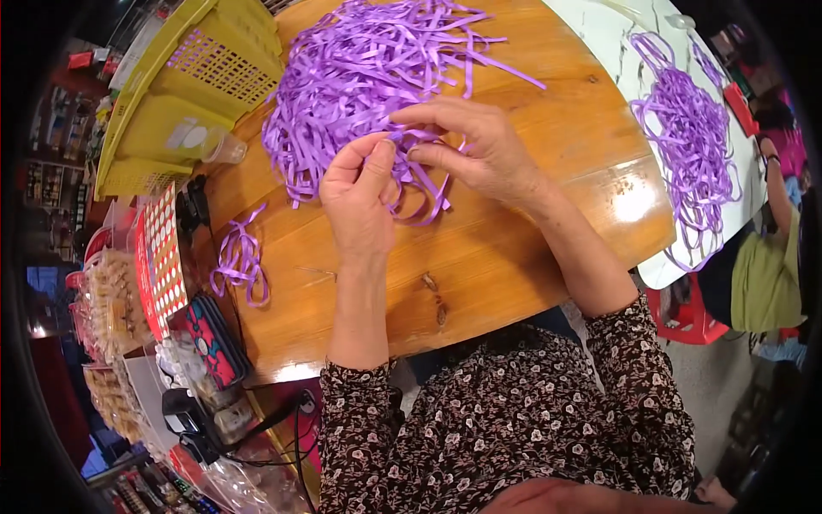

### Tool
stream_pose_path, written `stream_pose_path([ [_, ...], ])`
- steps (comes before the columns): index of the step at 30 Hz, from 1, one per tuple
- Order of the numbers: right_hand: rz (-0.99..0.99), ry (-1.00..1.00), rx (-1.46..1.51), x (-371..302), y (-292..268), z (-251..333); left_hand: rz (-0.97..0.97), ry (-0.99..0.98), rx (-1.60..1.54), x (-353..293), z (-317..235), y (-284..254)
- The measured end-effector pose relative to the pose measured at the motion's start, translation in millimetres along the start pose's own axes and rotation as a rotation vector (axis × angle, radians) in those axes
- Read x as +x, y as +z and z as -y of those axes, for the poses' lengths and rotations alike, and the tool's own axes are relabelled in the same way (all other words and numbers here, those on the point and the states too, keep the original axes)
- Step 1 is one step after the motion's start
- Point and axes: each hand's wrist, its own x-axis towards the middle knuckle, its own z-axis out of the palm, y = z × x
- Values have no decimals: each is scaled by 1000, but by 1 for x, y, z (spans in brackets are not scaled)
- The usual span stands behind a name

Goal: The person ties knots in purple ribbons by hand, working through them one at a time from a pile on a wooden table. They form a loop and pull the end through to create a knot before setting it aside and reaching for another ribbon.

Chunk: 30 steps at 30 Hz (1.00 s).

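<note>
Both my hands meet over the wooden table (pixel 514 248), at the near edge of a big heap of purple ribbons (pixel 360 68). My left hand (pixel 361 184) pinches a purple ribbon (pixel 419 135) between thumb and bent forefinger. From the right, my right hand (pixel 479 150) closes thumb and fingers on the same ribbon a little farther along. Loops of ribbon hang below the fingers and overlap the heap, so where this piece ends is hard to make out. A few loose purple ribbons (pixel 240 261) lie apart at the table's left.
A yellow plastic basket (pixel 193 94) stands at the far left, with a clear plastic cup (pixel 224 147) beside it. Another purple ribbon pile (pixel 689 146) lies on a white table (pixel 591 26) at right. A patterned wallet (pixel 214 343) and packaged goods crowd the left edge. Another person is at far right.
</note>
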Motion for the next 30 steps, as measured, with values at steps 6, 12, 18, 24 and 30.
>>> stream_pose_path([
  [6, -34, -39, -49, 1, -4, 0, 31, 56, 28, 0, -1, 9],
  [12, -108, -58, -70, 1, -1, 3, -1, 157, 233, -5, -4, 13],
  [18, -81, 17, -31, -2, -1, 1, 29, 115, 238, -6, -4, 9],
  [24, -77, 59, -16, -1, -5, 2, 60, 122, 181, -6, -6, 12],
  [30, -114, 0, -50, 2, -2, 0, 105, 322, 358, -1, -2, 10],
])
